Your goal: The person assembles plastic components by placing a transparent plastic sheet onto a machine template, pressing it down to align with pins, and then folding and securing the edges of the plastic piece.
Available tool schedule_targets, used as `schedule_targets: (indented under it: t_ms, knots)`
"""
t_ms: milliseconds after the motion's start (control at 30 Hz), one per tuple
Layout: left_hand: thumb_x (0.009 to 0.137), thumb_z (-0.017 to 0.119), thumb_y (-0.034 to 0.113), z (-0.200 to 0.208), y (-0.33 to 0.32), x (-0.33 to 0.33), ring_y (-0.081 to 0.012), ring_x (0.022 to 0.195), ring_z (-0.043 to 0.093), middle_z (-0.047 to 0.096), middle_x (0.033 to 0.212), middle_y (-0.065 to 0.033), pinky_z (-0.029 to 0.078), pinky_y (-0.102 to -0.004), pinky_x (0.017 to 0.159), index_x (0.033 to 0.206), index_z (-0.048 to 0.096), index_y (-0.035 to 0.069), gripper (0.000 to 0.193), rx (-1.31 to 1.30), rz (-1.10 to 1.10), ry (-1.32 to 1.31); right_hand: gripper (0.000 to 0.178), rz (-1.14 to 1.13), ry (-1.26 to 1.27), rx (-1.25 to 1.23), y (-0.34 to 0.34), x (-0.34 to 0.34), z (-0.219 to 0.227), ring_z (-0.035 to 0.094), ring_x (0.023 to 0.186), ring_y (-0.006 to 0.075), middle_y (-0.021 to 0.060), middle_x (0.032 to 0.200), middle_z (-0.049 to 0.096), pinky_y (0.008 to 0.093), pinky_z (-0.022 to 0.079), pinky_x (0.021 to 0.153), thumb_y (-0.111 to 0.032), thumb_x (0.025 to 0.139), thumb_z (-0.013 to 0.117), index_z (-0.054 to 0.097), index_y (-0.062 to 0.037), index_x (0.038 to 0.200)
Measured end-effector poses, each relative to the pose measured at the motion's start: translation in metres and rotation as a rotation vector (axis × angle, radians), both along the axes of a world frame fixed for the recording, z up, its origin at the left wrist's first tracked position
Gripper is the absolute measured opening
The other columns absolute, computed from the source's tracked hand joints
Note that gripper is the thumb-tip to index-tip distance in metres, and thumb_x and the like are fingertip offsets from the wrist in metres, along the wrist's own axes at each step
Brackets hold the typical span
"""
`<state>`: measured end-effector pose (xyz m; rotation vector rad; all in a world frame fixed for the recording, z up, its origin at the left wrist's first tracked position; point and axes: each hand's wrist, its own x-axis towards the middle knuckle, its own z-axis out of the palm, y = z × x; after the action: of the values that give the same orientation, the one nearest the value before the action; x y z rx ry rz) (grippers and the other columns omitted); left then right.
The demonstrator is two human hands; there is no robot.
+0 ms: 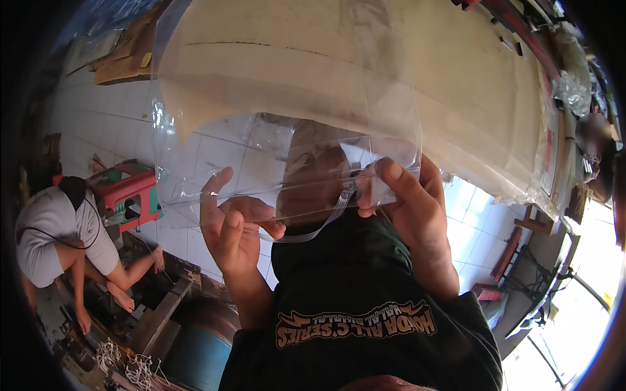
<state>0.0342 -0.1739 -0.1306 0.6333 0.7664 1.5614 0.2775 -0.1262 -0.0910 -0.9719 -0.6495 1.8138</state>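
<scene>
A large clear plastic bag (287, 146) is spread in front of me, with a fold line and seams along its near edge. My left hand (238, 225) grips that near edge at the left, its fingers bent around the film and one finger raised. At the right, my right hand (414, 202) pinches a corner of the film between thumb and fingers. A narrow clear plastic strip (326, 225) curves below the bag from my right fingers toward my left ones. Whether the strip is joined to the bag is hard to see.
Beyond the bag stands a table with a beige cover (469, 98). On the left a person (55, 228) sits low beside a red and green plastic stool (134, 195). Machinery with a blue-green drum (199, 352) and white cords (137, 365) lies at lower left. Cardboard (127, 49) is at upper left.
</scene>
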Motion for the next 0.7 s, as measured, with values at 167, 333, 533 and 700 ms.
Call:
schedule_targets:
  t_ms: [167,333,533,700]
  knots:
    - [0.093,0.059,0.015,0.006,-0.004,0.010,-0.0318,0.057,0.069,0.068,0.091,-0.0281,0.061,-0.0399,0.054,0.141,0.020,-0.012,0.068,0.006,0.022,0.001,0.032,-0.037,0.190,-0.042,-0.019,-0.002,-0.006,0.069,0.084,0.0235,0.0172,0.101,0.067,0.0351,0.058,0.074,-0.019,0.097,0.061,0.058,0.0059,0.116]
    - [0.093,0.062,0.019,0.014,-0.006,0.022,-0.0317,0.059,0.069,0.068,0.091,-0.0279,0.061,-0.0384,0.053,0.142,0.020,-0.013,0.071,0.021,0.009,0.095,0.035,0.060,0.052,-0.007,-0.043,-0.012,-0.011,0.067,0.087,0.0238,0.0156,0.092,0.069,0.0366,0.055,0.082,-0.023,0.095,0.062,0.059,0.0069,0.113]
    - [0.095,0.059,0.027,0.019,-0.010,0.030,-0.0354,0.075,0.071,0.063,0.109,-0.0332,0.061,-0.0410,0.069,0.147,0.015,-0.011,0.078,0.142,-0.108,0.144,0.012,-0.055,0.073,0.016,-0.050,-0.011,-0.006,0.068,0.082,0.0174,0.0125,0.088,0.071,0.0297,0.052,0.078,-0.007,0.095,0.062,0.066,0.0034,0.100]
    - [0.099,0.045,0.033,0.027,-0.011,0.035,-0.0432,0.097,0.068,0.053,0.127,-0.0372,0.056,-0.0475,0.086,0.149,0.012,-0.011,0.075,0.208,-0.214,0.095,0.020,-0.074,0.090,0.076,-0.050,0.004,-0.008,0.067,0.082,0.0226,0.0144,0.089,0.069,0.0341,0.052,0.081,-0.013,0.096,0.060,0.062,0.0036,0.107]
